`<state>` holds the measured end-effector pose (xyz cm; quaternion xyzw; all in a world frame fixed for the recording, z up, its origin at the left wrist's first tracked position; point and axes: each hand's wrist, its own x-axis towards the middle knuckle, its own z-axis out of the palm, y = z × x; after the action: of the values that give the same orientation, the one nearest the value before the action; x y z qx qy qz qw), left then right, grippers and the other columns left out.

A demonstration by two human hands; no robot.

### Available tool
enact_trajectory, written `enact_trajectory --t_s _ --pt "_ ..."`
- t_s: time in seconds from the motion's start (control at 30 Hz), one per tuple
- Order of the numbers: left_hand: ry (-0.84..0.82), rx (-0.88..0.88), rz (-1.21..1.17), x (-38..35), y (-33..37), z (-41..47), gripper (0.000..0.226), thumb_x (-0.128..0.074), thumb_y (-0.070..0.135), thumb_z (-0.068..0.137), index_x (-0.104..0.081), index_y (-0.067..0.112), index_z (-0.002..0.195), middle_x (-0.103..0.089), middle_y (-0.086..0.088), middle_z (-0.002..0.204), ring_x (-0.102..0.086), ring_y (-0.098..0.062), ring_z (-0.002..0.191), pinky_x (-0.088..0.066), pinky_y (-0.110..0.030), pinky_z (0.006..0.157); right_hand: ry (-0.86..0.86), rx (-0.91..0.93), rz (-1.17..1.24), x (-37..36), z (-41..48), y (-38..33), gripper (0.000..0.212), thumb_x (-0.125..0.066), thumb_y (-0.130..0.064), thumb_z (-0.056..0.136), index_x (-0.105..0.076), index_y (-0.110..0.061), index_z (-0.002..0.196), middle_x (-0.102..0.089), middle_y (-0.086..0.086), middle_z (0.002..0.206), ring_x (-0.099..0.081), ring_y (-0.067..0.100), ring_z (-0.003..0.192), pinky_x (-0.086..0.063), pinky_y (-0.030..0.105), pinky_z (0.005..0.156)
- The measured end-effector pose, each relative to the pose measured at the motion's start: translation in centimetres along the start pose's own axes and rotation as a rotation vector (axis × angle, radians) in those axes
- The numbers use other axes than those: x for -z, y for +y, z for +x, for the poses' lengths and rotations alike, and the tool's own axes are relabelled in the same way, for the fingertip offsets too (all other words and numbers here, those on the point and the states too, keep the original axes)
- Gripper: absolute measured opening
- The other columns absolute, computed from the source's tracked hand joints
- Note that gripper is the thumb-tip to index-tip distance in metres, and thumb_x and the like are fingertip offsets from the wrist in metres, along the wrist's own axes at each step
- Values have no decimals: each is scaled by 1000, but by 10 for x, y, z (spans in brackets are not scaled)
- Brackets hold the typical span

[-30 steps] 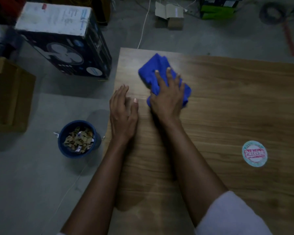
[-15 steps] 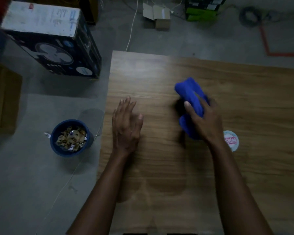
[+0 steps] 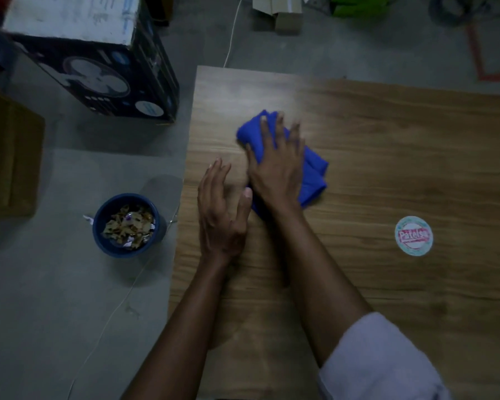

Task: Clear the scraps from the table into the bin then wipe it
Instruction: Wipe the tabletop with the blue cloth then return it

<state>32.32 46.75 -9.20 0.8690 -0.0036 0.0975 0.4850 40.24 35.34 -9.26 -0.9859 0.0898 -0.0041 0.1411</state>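
A crumpled blue cloth (image 3: 313,171) lies on the wooden table (image 3: 387,145) near its left side. My right hand (image 3: 277,166) presses flat on top of the cloth, fingers spread and pointing away from me. My left hand (image 3: 223,209) rests palm down on the bare wood just left of it, fingers apart, holding nothing. On the floor to the left of the table stands a dark blue bin (image 3: 127,225) filled with paper scraps.
A round sticker (image 3: 414,236) marks the table at the right. A dark fan carton (image 3: 98,62) stands on the floor beyond the bin, and a brown cardboard box (image 3: 9,157) at the far left. A thin white cable (image 3: 231,44) runs across the floor.
My right hand has slid the blue cloth back leftward across the table, from near the round sticker to beside my left hand. My left hand has stayed in place.
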Motion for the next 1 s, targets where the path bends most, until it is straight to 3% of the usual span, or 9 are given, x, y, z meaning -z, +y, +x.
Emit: enact_trajectory --t_s 0.13,0.23,0.3,0.4,0.5,0.63,0.73,0.87,1.0 --pt "272 79 -91 5 -1 1 50 -52 33 98 -58 -1 134 -57 -15 138 -52 -29 129 -44 -53 105 -180 224 -16 -11 10 -64 68 -32 -48 107 -6 -24 165 3 6 173 10 40 157 3 48 128" --pt "449 196 -182 14 9 4 48 -51 34 98 -59 0 131 -59 -14 129 -54 -31 119 -46 -43 102 -413 343 322 -1 9 -102 59 -45 -38 108 -27 -26 162 -22 10 169 -16 36 156 -16 45 125" --pt "466 145 -123 18 17 3 48 -51 32 97 -57 -1 131 -58 -15 128 -52 -28 118 -43 -36 102 -479 193 784 23 -1 -103 50 -57 -33 105 -48 -22 153 -62 16 138 -58 26 126 -44 36 104" --pt "392 -41 41 19 19 -3 44 -51 26 97 -58 -5 127 -58 -19 126 -52 -30 117 -41 -45 102 -190 -41 1077 62 -20 -55 24 -62 -24 103 -68 -17 125 -72 7 95 -64 10 82 -51 28 80" --pt "230 -61 138 14 13 -5 39 -52 26 97 -59 2 127 -58 -14 128 -53 -30 119 -37 -46 105 77 -228 837 78 -41 27 11 -64 -32 101 -70 -23 104 -64 8 104 -61 17 95 -49 32 91" --pt "82 -1 306 7 -2 0 35 -50 28 100 -59 9 128 -59 -8 133 -50 -29 121 -30 -34 107 214 -436 405 59 -49 101 56 -55 -54 94 -70 -10 126 -53 21 126 -54 38 118 -44 47 106" --pt "79 26 370 2 -6 2 34 -51 28 100 -59 10 127 -59 -9 134 -48 -27 123 -31 -39 107 236 -261 278 29 -51 80 64 -55 -48 94 -57 -7 143 -57 26 137 -53 47 125 -44 52 108" --pt "26 -105 389 -18 1 10 40 -47 23 99 -61 4 131 -59 -13 139 -49 -33 131 -33 -46 112 64 196 131 7 -70 43 66 -35 -51 105 -40 -10 157 -30 11 167 -22 33 156 -17 46 127" --pt "-192 -271 295 -69 28 39 51 -41 31 102 -55 3 143 -55 -14 147 -45 -34 141 -27 -48 120 89 153 30 16 -36 94 58 -29 -40 106 -39 -16 158 -31 8 166 -28 32 154 -22 52 123"
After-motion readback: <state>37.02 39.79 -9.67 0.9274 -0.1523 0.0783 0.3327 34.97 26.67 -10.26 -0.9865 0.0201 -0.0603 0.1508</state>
